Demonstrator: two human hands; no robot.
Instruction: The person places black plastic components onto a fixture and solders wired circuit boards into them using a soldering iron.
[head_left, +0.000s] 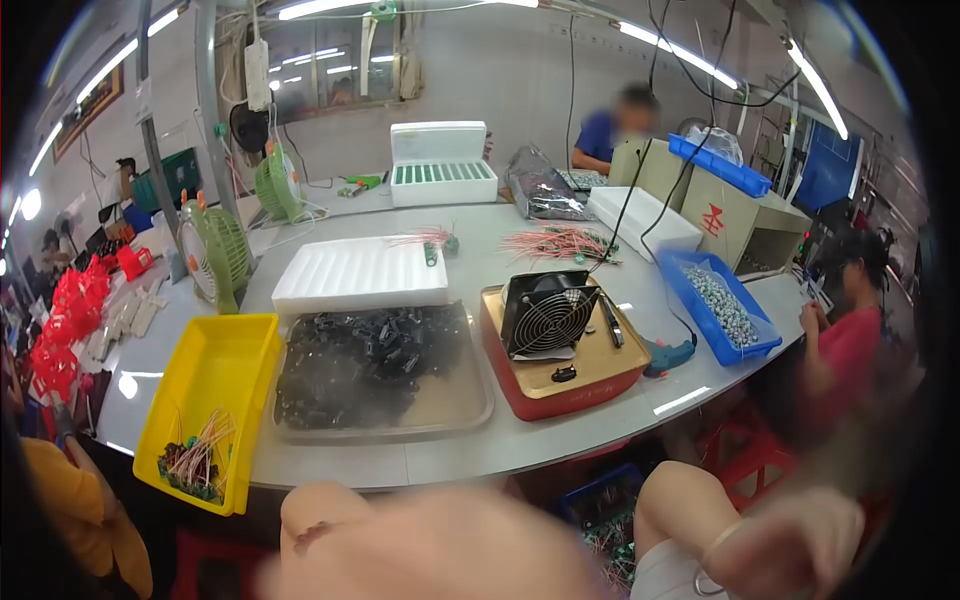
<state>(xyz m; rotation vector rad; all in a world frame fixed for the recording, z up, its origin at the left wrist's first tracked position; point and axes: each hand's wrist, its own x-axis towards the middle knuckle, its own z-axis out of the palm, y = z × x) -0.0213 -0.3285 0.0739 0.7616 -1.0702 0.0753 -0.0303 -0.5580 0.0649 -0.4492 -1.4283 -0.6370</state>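
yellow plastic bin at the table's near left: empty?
No. The yellow plastic bin holds a bunch of thin pink-wired parts at its near end; the rest of it is bare.

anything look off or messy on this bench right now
A few things. The black parts sit in a loose heap in the grey tray, and red-wired pieces lie scattered on the bare table. The small black fan stands tilted on the red box. Both hands, left and right, are blurred below the table edge.
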